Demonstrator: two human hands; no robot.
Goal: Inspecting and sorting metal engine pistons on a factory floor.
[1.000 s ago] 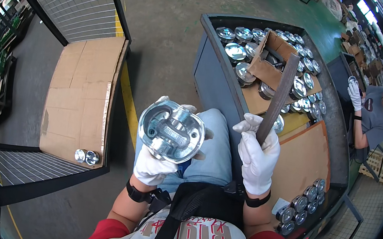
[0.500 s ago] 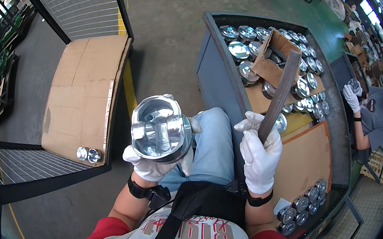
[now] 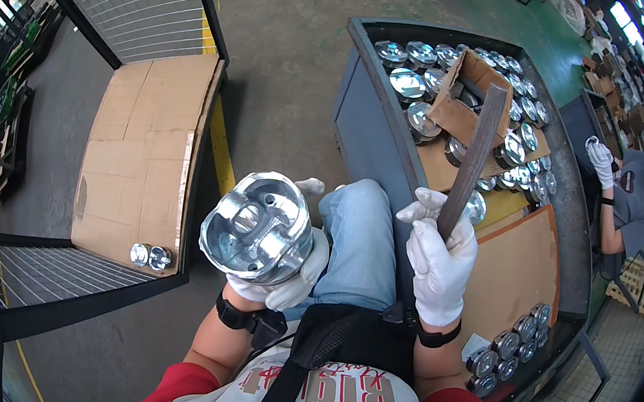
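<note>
A seated worker in white gloves holds a shiny metal piston (image 3: 259, 229) in the left hand (image 3: 278, 277), fingers wrapped under and around its skirt so the hollow underside faces the camera, above the left knee. The right hand (image 3: 438, 263) is closed in a full grip around the lower end of a long dark file (image 3: 472, 160), which points up and away toward the bin (image 3: 367, 117); file and piston are apart, not touching.

By the look of the scene, the work is at an early stage. Only two pistons (image 3: 150, 256) stand on the cardboard-lined cage (image 3: 144, 151) at the left, near its front edge, with the rest of the cardboard bare. The blue bin at the right carries many more pistons (image 3: 417, 79) in rows around a torn cardboard box (image 3: 468, 98), and a further cluster (image 3: 516, 343) sits on its nearer cardboard sheet. Whether the piece in hand is already dressed cannot be told from this view.

At the far right another person (image 3: 639, 200), also gloved, sits at the same bin.
</note>
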